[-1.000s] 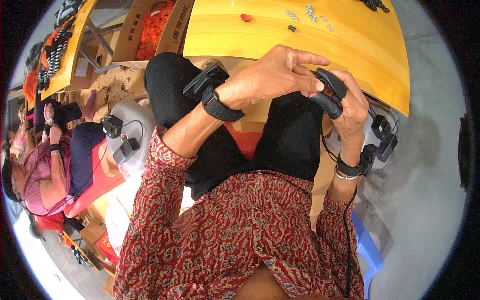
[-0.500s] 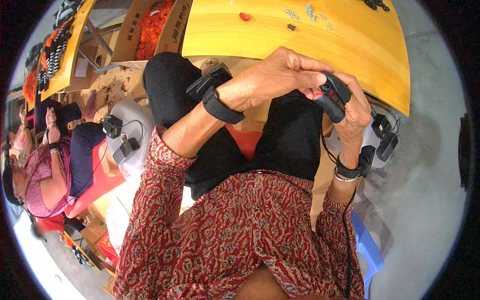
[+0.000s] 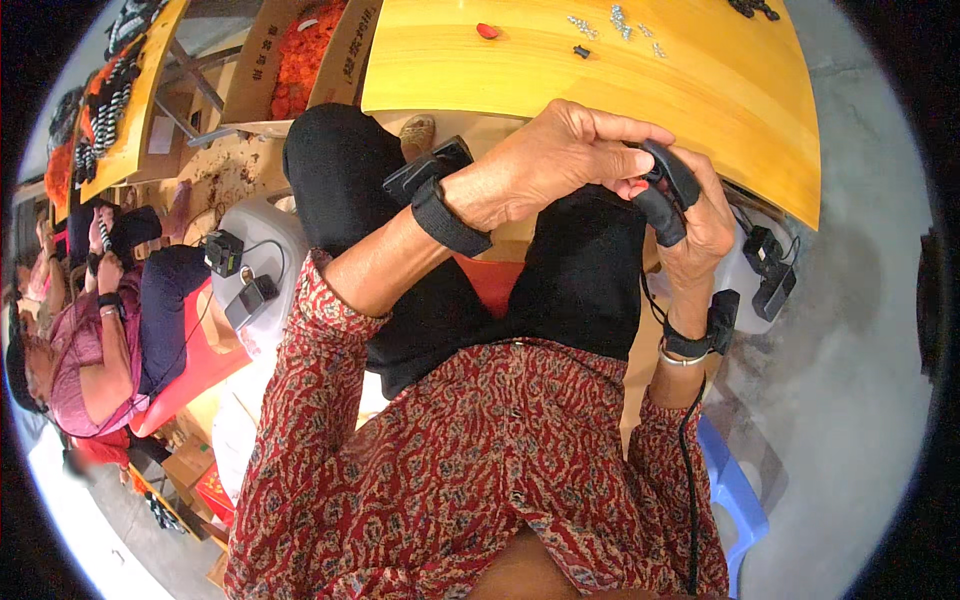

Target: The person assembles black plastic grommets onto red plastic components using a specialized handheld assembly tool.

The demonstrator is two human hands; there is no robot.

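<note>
My two hands meet above my lap, just below the near edge of the yellow table. A black plastic part, curved and in two lobes, is gripped in my right hand between thumb and fingers. My left hand reaches across from the left, and its fingertips pinch the upper end of the same part. Each wrist carries a black strapped device, and a cable runs down from the right one. On the table's far side lie a small red piece, a tiny black piece and several small silvery screws.
A cardboard box of orange parts stands left of the table. Another person in a pink top sits at the far left on a red seat. A white stool holds black gadgets. A blue stool is at lower right, on grey floor.
Both hands have stayed together on the black part. My left fingers have shifted slightly along its upper end, and the part has turned a little.
</note>
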